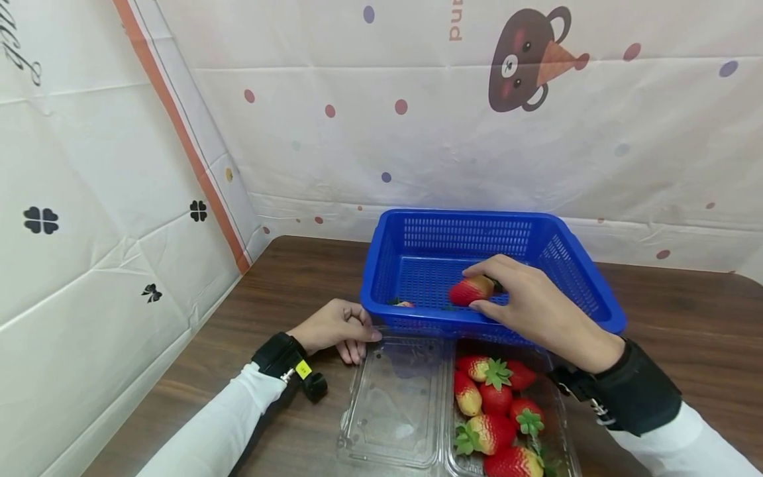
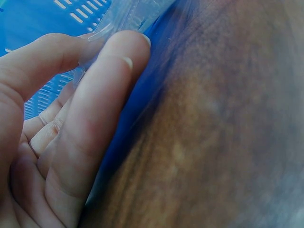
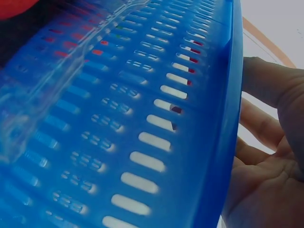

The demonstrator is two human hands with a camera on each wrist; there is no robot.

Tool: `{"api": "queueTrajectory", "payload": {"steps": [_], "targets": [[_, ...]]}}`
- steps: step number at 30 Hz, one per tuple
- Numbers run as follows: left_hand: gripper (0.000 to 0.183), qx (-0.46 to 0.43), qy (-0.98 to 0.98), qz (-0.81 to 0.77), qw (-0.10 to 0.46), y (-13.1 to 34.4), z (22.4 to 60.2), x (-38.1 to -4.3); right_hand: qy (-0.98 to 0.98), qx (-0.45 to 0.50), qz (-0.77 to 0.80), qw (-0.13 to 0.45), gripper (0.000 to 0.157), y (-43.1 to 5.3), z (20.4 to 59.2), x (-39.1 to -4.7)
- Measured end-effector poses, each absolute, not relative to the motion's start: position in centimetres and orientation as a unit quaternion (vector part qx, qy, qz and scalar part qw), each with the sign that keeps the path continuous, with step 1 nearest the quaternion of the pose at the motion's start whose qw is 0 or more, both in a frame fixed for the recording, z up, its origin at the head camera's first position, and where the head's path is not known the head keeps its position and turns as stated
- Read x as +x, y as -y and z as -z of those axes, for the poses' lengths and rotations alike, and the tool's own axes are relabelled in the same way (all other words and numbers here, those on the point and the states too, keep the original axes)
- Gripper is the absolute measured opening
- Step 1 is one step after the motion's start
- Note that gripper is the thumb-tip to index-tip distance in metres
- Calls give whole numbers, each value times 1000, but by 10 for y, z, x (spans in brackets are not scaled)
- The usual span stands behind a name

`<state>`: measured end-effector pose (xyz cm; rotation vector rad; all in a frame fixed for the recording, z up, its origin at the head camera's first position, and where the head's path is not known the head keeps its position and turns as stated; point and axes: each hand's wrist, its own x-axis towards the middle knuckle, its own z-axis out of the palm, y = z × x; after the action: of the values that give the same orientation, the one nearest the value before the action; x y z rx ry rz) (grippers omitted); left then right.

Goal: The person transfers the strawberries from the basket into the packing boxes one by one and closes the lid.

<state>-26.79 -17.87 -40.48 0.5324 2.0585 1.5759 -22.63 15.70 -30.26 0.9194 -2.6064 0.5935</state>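
Note:
My right hand [image 1: 524,298] holds a red strawberry [image 1: 471,290] between thumb and fingers, above the near side of the blue plastic basket [image 1: 441,326]. In the right wrist view, the basket wall [image 3: 142,142] hides the strawberry, and part of my right hand [image 3: 270,137] shows behind the rim. My left hand [image 1: 346,329] pinches the far left corner of a clear plastic lid [image 1: 396,404]. Its fingers and the clear edge [image 2: 128,19] appear in the left wrist view. Several strawberries [image 1: 497,434] lie in the clear box [image 1: 563,424] joined to the lid.
Inside the basket, low by its near wall, a bit of another strawberry [image 1: 405,304] shows. Everything stands on a dark wooden table [image 1: 310,265]. A printed white cloth [image 1: 334,152] hangs behind and at the left.

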Motion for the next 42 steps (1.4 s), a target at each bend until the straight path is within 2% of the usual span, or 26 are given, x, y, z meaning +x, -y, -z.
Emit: {"api": "queueTrajectory", "payload": {"steps": [12, 25, 34, 42], "targets": [[31, 196, -759, -571, 244, 180, 406, -267, 899, 344, -204, 180, 44, -160, 304, -225], [31, 193, -761, -569, 245, 180, 405, -266, 861, 389, -204, 255, 55, -160, 291, -213], [32, 193, -765, -564, 244, 178, 404, -267, 850, 415, -197, 258, 60, -158, 281, -199], [31, 193, -765, -566, 240, 179, 405, -268, 850, 437, -185, 229, 57, -159, 278, -194]]}}
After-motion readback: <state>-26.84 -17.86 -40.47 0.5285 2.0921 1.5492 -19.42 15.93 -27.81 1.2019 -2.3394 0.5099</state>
